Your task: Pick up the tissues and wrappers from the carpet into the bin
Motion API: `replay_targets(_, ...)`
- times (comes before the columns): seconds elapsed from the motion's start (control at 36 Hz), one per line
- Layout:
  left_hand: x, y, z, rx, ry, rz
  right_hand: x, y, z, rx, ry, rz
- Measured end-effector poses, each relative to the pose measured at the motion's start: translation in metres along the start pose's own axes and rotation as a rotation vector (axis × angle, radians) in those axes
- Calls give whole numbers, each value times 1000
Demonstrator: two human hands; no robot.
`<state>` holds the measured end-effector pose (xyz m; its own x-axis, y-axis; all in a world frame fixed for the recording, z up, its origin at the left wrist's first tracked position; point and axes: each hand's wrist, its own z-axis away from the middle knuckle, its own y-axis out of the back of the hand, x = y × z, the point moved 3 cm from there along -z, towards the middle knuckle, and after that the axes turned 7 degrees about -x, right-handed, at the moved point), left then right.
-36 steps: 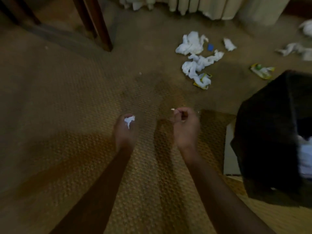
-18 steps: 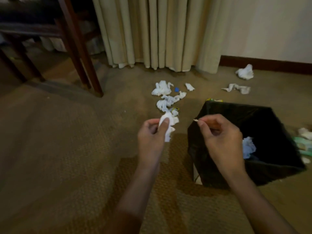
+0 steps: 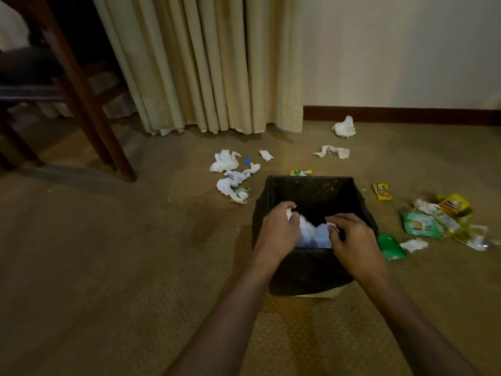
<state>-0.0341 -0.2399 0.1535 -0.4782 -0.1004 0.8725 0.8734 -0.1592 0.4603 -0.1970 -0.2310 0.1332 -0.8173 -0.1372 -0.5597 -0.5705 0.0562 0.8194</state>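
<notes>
Both hands have moved over the bin since half a second ago. I see my left hand gripping a white tissue above the opening. Whether my right hand, just beside it with curled fingers, holds anything, I cannot tell.

Two bare forearms in view, entering from bottom edge. No sleeves visible: arms uncovered from frame edge up to wrists. Left hand bare, no glove. Right hand bare, no glove. No watch, band or bracelet visible on either wrist. No rings seen on fingers that show; some fingers hidden from head view. Nails too small and dim to judge. Dim room light, so fine detail on hands not readable. Rest of person out of frame.
</notes>
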Motion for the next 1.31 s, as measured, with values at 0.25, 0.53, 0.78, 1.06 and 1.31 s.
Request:
replay_targets(0.25,18,-42,11,34,-196,-160,70,51,27,340,88,-135)
replay_targets(0.53,69,-143,20,-20,-438,-278,232,23,84,236,-303,-245)
replay_targets(0.78,29,-264,17,-307,-285,-482,340,-74,159,-193,-531,231)
replay_targets(1.06,-47,-345,-79,-270,-164,-576,352,-84,158,-127,-528,294)
replay_targets(1.31,-78,-373,-145,-131,-200,-720,350,-80,156,-112,-535,261)
